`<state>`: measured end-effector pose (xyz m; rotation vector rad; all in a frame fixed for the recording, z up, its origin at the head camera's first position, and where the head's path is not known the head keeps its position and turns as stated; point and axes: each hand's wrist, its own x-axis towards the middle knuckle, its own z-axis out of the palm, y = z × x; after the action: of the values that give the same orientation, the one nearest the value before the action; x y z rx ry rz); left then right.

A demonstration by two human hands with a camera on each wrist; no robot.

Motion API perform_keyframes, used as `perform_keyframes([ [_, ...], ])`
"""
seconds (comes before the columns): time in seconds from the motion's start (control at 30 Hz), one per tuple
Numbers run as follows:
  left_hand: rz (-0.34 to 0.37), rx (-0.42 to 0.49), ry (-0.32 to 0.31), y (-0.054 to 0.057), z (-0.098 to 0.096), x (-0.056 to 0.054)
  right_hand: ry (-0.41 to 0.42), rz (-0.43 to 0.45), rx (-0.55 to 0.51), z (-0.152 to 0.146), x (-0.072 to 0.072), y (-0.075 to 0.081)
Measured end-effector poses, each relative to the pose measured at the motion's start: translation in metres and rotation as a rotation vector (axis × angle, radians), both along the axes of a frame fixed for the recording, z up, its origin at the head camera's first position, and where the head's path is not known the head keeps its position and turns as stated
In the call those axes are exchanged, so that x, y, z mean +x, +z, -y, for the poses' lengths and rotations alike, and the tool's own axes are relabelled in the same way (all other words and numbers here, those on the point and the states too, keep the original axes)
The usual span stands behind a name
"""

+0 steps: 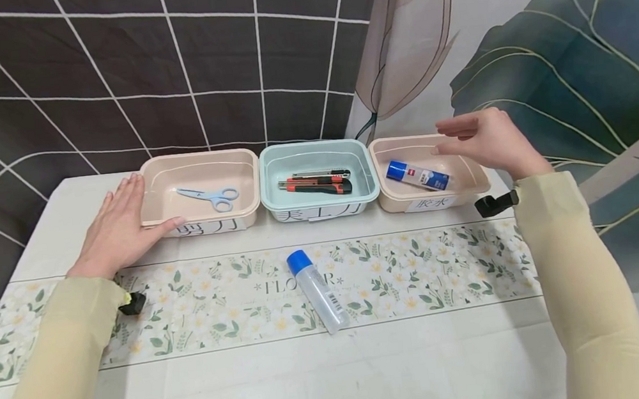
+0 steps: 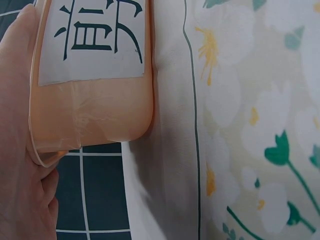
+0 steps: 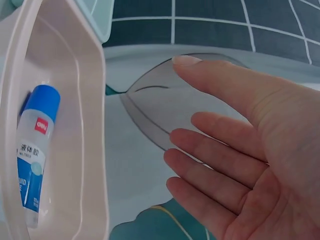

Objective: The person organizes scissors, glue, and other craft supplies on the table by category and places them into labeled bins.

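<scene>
My left hand (image 1: 118,230) rests against the left end of a peach bin (image 1: 248,213), fingers straight and thumb along its front rim. Light blue scissors (image 1: 220,200) lie inside. In the left wrist view, that hand (image 2: 20,130) touches the bin's side (image 2: 115,107). Over the right end of another peach bin (image 1: 395,203), my right hand (image 1: 487,139) hovers with nothing in it. A glue bottle (image 1: 417,175) with a blue cap lies in this bin. The right wrist view shows the hand's (image 3: 235,145) fingers extended, apart from the bin.
Between the peach bins stands a light blue bin (image 1: 274,213) with several utility knives (image 1: 318,185). A clear, blue-capped bottle (image 1: 319,292) lies on the floral strip (image 1: 208,306) of the tablecloth. Behind is a dark gridded backdrop (image 1: 225,54).
</scene>
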<state>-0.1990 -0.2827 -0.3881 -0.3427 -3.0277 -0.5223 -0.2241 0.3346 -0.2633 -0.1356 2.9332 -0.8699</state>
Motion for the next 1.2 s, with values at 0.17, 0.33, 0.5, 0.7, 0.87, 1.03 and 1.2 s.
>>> perform_keyframes([
  [0.17,-0.004,0.001,-0.002,0.0,0.0,0.0,-0.028,-0.015,-0.03,0.001,0.006,0.003],
  [0.33,-0.008,0.004,-0.005,0.001,-0.001,0.0,-0.038,-0.039,-0.035,0.002,0.017,0.004],
  [0.5,-0.006,0.007,-0.006,0.003,-0.001,0.001,-0.038,-0.046,-0.061,0.007,0.028,0.001],
  [0.7,-0.008,0.007,-0.009,0.003,-0.001,0.0,-0.005,-0.062,-0.078,0.016,0.04,-0.007],
  [0.87,0.0,0.005,-0.008,0.003,-0.002,0.0,0.047,-0.118,-0.072,0.026,0.049,-0.015],
  [1.03,0.002,0.003,-0.003,0.002,-0.002,0.0,0.086,-0.144,-0.072,0.035,0.056,-0.023],
  [1.2,0.001,0.003,-0.002,0.001,-0.001,0.0,0.128,-0.175,-0.086,0.046,0.061,-0.031],
])
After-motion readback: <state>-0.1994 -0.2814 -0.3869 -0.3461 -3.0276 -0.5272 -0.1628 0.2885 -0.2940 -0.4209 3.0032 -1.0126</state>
